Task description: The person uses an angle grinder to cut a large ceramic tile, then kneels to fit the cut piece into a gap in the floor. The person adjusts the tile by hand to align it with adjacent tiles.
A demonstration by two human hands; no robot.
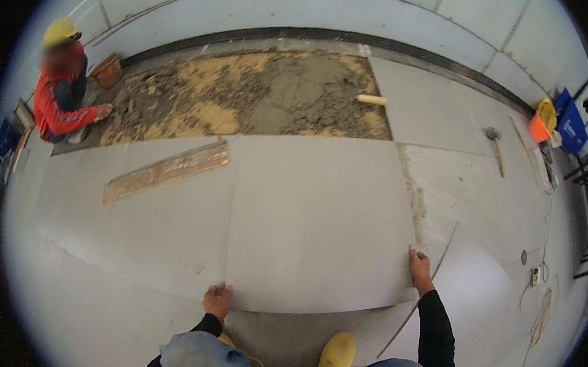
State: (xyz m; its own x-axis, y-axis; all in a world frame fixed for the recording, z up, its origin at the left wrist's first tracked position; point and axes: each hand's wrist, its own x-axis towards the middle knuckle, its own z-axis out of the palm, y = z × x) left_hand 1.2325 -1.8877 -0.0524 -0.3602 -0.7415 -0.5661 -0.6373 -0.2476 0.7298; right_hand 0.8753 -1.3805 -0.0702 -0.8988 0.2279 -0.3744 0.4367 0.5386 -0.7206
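Co-worker point(67, 107) crouched, 10 o'clock. Wooden board point(166, 172) flat, 9 o'clock. Left hand point(217, 300), 7 o'clock, fingers pinching near-left edge of large grey tile point(317, 223), dial centre. Right hand point(420, 270), 4 o'clock, fingers pinching its right edge. Mallet point(496, 149), 3 o'clock.

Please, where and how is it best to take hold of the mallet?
Probably by its handle, coming from the near side: the handle is slim and its free end points that way, while the dark, wider head lies farther off.
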